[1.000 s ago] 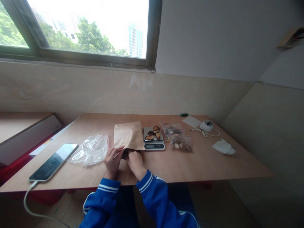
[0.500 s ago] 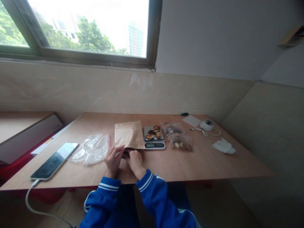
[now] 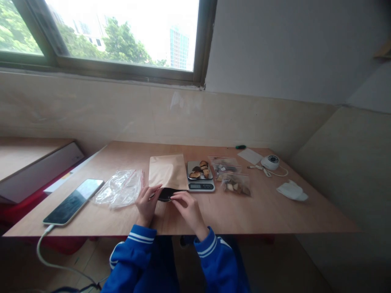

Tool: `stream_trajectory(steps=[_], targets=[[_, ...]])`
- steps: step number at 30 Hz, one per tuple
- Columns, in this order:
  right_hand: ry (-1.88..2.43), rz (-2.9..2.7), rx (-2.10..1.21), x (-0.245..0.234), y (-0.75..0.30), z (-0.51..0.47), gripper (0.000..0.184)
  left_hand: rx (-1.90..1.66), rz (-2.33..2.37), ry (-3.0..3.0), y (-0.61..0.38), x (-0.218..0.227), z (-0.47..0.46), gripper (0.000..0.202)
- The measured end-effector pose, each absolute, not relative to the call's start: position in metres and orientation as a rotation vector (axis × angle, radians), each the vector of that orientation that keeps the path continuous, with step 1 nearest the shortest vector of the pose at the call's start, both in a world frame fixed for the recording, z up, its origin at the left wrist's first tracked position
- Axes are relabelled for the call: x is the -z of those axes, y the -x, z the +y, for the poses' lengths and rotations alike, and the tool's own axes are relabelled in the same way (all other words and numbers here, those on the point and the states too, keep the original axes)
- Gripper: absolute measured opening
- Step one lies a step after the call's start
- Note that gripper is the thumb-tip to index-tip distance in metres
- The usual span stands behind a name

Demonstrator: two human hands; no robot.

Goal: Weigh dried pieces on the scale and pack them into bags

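A brown paper pouch (image 3: 167, 171) lies flat on the wooden table (image 3: 262, 211), its dark mouth gaping toward me. My left hand (image 3: 147, 202) pinches the mouth's left edge. My right hand (image 3: 188, 208) pinches its right lower lip, fingers curled. Right beside the pouch stands a small digital scale (image 3: 200, 179) with several brown dried slices (image 3: 200, 170) on its pan.
Empty clear zip bags (image 3: 119, 188) lie left of the pouch, and a phone (image 3: 73, 201) on a white cable further left. Two clear bags with dried pieces (image 3: 233, 183) sit right of the scale. Behind them are a paper slip, a round white device (image 3: 270, 161) and a crumpled tissue (image 3: 291, 191).
My right hand has moved out to the right, pulling the pouch's mouth wider so its dark inside shows. The view has shifted slightly.
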State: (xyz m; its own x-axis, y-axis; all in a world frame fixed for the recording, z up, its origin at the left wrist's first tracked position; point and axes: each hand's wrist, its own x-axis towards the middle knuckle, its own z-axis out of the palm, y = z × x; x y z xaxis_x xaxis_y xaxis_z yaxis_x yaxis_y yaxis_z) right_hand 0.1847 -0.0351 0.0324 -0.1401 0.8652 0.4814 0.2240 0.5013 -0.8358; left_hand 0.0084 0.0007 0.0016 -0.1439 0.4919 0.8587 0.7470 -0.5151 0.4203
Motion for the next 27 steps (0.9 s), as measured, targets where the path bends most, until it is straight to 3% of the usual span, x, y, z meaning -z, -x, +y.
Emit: stream_trajectory(steps=[11,17,27], targets=[[0.902,-1.698,-0.519,-0.027,-0.182,-0.038,0.014,1.697,-1.424,1.906,-0.008,-0.003,0.0,0.011],[1.222,-1.558,-0.274,-0.028,-0.223,-0.014,0.015,1.711,-1.434,1.897,-0.008,-0.002,0.001,0.01],[1.634,-1.799,0.152,-0.026,-0.263,0.035,0.02,1.701,-1.399,1.886,-0.008,-0.005,0.0,0.009]])
